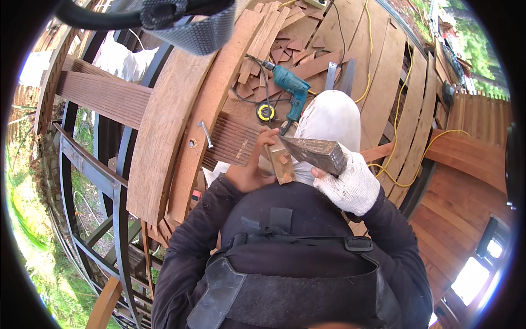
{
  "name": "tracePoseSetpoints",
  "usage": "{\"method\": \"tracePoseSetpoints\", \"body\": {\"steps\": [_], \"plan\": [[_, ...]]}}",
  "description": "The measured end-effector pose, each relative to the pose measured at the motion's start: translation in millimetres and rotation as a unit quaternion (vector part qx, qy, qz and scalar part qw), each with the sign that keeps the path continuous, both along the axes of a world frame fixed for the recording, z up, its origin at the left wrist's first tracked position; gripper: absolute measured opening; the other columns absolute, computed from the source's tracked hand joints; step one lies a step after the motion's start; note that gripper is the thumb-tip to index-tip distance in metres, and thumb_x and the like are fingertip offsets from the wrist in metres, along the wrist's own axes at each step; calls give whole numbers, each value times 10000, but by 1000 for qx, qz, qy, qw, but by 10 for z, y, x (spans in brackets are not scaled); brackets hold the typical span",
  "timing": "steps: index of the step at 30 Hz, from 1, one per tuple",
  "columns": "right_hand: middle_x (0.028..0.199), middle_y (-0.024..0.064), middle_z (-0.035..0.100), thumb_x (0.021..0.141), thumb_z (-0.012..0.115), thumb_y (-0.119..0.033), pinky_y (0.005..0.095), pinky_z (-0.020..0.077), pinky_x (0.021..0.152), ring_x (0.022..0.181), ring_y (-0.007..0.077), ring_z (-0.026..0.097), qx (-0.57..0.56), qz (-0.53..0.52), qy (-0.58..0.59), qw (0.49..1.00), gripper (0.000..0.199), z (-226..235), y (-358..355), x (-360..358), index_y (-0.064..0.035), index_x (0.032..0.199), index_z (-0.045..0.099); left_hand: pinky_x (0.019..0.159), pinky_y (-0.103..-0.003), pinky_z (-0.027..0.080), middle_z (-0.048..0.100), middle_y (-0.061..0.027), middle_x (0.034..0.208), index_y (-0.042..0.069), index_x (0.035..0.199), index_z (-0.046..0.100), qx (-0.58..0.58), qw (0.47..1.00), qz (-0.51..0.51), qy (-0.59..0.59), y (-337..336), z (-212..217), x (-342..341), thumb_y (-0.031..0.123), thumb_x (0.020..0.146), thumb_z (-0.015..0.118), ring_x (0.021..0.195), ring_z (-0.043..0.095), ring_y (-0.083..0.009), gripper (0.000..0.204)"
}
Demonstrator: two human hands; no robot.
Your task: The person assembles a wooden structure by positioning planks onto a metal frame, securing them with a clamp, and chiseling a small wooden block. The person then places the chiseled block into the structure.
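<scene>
My bare left hand (247, 169) is closed around a small wooden block (280, 164) held upright, its fingers at the block's upper end. Rough, chipped patches mark the block's face. In a white knit glove, my right hand (350, 183) grips a worn, wedge-shaped metal blade (318, 152), like a hatchet head. The blade's thin end reaches the block's upper part; whether it bites into the wood I cannot tell. Any handle is hidden by the glove. To the left, a bolt (205, 134) rests on a curved wooden beam (189, 156), beside a bored hole.
Beyond my knee (331, 118) lie a teal power drill (291, 86), a yellow-and-black tape measure (266, 112) and a metal ruler (331, 75). Wood offcuts (285, 52) litter the planks. A yellow cord (368, 66) winds over the deck. A dark metal frame (90, 164) stands at left.
</scene>
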State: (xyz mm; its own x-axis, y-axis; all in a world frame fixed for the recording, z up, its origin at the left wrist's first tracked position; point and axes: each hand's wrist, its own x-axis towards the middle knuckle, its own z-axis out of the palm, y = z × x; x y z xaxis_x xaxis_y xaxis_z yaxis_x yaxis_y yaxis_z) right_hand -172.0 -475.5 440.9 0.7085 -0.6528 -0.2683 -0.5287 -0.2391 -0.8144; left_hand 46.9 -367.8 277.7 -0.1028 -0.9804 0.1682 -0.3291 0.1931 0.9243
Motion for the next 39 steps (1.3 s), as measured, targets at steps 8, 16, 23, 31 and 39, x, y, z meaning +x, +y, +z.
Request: {"method": "tracePoseSetpoints", "body": {"steps": [8,16,23,31,39], "plan": [[947,213,718,889,738,-110,428,569,780,906,437,713,12,-4,12,1000,357,-44,110,-13,-3,1208,617,1044,-440,489,577,-154,1323,60,1353,526,-31,999,6,8,-79,-114,-62,176,618,982,1225,582,-369,873],[927,186,716,881,766,-132,417,572,766,854,410,714,3,40,7,999,381,34,31,-9,-7,1207,612,1005,-455,509,603,-161,1258,77,1262,594,-23,999,26,-6,22,-178,-75,146,638,942,1176,605,-385,718],[943,196,722,881,780,-152,416,577,769,884,414,722,71,14,41,997,396,160,147,-1,-11,1213,617,932,-439,531,639,-167,1146,79,1152,566,-1,997,37,-64,94,-268,-132,106,680,874,1093,641,-410,565],[948,187,723,878,782,-162,429,580,767,884,420,718,52,42,63,996,412,221,167,20,-16,1225,614,932,-436,531,640,-173,1151,86,1153,551,0,998,35,-58,79,-259,-129,108,683,863,1098,637,-422,566],[946,197,730,875,785,-161,420,583,781,897,420,724,54,40,77,995,411,242,188,45,-20,1225,621,916,-441,535,633,-183,1132,83,1137,541,-5,998,32,-61,59,-242,-127,91,716,827,1082,634,-427,510]]}}
